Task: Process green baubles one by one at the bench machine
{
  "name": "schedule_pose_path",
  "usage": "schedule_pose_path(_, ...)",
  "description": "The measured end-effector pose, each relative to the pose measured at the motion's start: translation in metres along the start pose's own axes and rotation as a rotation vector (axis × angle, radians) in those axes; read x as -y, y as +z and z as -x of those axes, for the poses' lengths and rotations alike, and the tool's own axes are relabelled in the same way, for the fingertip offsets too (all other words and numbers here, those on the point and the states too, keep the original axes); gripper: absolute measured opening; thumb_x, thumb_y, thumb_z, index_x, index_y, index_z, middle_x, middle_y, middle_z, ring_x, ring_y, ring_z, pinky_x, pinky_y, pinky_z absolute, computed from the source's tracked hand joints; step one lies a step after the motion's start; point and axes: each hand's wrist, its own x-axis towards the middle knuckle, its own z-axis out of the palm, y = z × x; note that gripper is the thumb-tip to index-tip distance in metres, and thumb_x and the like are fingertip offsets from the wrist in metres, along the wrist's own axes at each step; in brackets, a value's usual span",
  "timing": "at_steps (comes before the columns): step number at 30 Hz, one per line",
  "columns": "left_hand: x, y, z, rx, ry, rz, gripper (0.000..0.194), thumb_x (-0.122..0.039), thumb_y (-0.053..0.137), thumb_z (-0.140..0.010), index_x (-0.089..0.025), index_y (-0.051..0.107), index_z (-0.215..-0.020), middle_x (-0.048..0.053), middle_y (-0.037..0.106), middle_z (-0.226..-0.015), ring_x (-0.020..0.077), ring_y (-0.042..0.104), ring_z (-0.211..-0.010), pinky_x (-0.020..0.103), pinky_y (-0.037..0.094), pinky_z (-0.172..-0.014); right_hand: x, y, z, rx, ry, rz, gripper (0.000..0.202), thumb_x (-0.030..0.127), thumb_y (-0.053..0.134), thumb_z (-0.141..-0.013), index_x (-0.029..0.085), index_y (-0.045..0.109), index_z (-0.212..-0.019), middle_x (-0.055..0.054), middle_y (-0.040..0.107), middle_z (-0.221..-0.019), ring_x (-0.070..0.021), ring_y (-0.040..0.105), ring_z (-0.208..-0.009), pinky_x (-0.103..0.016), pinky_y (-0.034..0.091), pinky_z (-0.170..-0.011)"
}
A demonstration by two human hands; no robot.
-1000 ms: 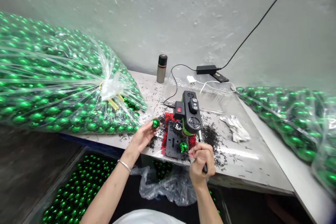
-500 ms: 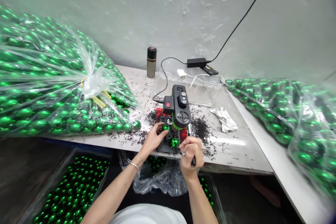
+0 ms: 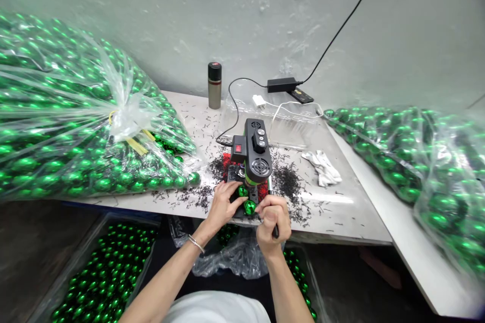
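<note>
A black machine (image 3: 258, 154) with a red switch stands on the table, its round end above a small dark base. My left hand (image 3: 223, 204) has its thumb and fingers around a green ball (image 3: 243, 191) beside the machine's head. Nearer the front edge, a second green ball (image 3: 249, 207) rests between my two hands. My right hand (image 3: 274, 217) is curled round a black handle (image 3: 276, 231), whose end sticks out below the fist; its fingertips are close to the second ball.
Big clear bags of green balls lie at left (image 3: 56, 146) and right (image 3: 394, 151). A bottle (image 3: 214, 86), a power adapter (image 3: 282, 85), a phone (image 3: 300, 95) and white gloves (image 3: 323, 167) are on the table (image 3: 356, 212). Black scraps surround the machine. A bin of balls (image 3: 106, 267) is below left.
My left hand has moved slightly nearer the front with the ball, its thumb now close to the second ball. The whole view has shifted a little. My right hand keeps its grip.
</note>
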Motion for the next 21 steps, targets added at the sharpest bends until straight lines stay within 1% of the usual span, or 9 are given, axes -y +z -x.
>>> schedule_pose_path(4,0.003,0.003,-0.001,0.020,-0.014,0.044,0.032,-0.037,0.073,-0.088,-0.024,0.072,-0.117,0.010,0.076,-0.114,0.0289,0.065,-0.111,0.055,0.040,-0.110,-0.002,0.001,0.003,-0.004,-0.006,0.003,0.026,0.014,0.041,-0.098,0.021,0.049,-0.074,0.000,0.055,-0.078,-0.0116,0.055,-0.065,-0.028,0.045,-0.058)
schedule_pose_path(7,0.005,0.003,-0.001,0.017,-0.001,0.059,0.032,-0.036,0.074,-0.087,-0.024,0.072,-0.116,0.009,0.076,-0.112,0.0286,0.066,-0.108,0.053,0.043,-0.106,-0.010,0.001,0.009,0.005,-0.025,-0.010,0.026,0.017,0.041,-0.099,0.021,0.050,-0.074,0.000,0.055,-0.078,-0.0120,0.056,-0.066,-0.029,0.046,-0.059)
schedule_pose_path(10,0.005,0.003,-0.001,0.005,0.011,0.053,0.032,-0.036,0.075,-0.087,-0.024,0.073,-0.116,0.009,0.076,-0.110,0.0287,0.066,-0.106,0.053,0.043,-0.105,-0.019,0.002,0.017,0.011,-0.048,-0.030,0.027,0.021,0.040,-0.101,0.022,0.049,-0.075,0.000,0.056,-0.079,-0.0119,0.057,-0.067,-0.029,0.049,-0.061)
schedule_pose_path(12,0.005,0.003,0.000,0.000,0.008,0.049,0.032,-0.035,0.075,-0.086,-0.023,0.073,-0.116,0.010,0.076,-0.110,0.0288,0.065,-0.105,0.052,0.043,-0.104,-0.024,0.004,0.022,0.008,-0.051,-0.023,0.029,0.024,0.038,-0.102,0.022,0.049,-0.075,0.001,0.055,-0.078,-0.0121,0.058,-0.067,-0.032,0.053,-0.068)
schedule_pose_path(14,0.004,0.003,0.000,-0.002,0.004,0.049,0.031,-0.035,0.075,-0.086,-0.023,0.073,-0.115,0.010,0.076,-0.108,0.0286,0.065,-0.104,0.050,0.045,-0.102,-0.027,0.006,0.026,-0.010,-0.051,0.000,0.032,0.027,0.035,-0.104,0.023,0.048,-0.075,0.002,0.055,-0.077,-0.0122,0.059,-0.067,-0.038,0.054,-0.079)
schedule_pose_path(17,0.003,0.003,0.000,0.005,0.006,0.047,0.030,-0.035,0.074,-0.087,-0.023,0.073,-0.115,0.010,0.076,-0.108,0.0284,0.065,-0.104,0.049,0.045,-0.101,-0.031,0.009,0.029,-0.049,-0.066,0.025,0.035,0.028,0.031,-0.105,0.023,0.046,-0.074,0.003,0.054,-0.077,-0.0118,0.060,-0.067,-0.044,0.051,-0.093)
schedule_pose_path(19,0.003,0.002,0.000,0.013,0.011,0.043,0.030,-0.035,0.073,-0.089,-0.022,0.072,-0.115,0.010,0.076,-0.109,0.0284,0.064,-0.105,0.050,0.044,-0.102,-0.033,0.010,0.030,-0.054,-0.084,0.031,0.035,0.027,0.030,-0.105,0.023,0.046,-0.074,0.003,0.054,-0.076,-0.0122,0.060,-0.068,-0.044,0.050,-0.095)
schedule_pose_path(21,0.002,0.001,0.000,0.019,0.014,0.042,0.030,-0.035,0.072,-0.089,-0.022,0.072,-0.116,0.009,0.076,-0.108,0.0282,0.064,-0.103,0.050,0.044,-0.102,-0.035,0.010,0.030,-0.013,-0.134,0.044,0.033,0.026,0.032,-0.104,0.023,0.047,-0.075,0.003,0.054,-0.076,-0.0128,0.060,-0.069,-0.041,0.051,-0.090)
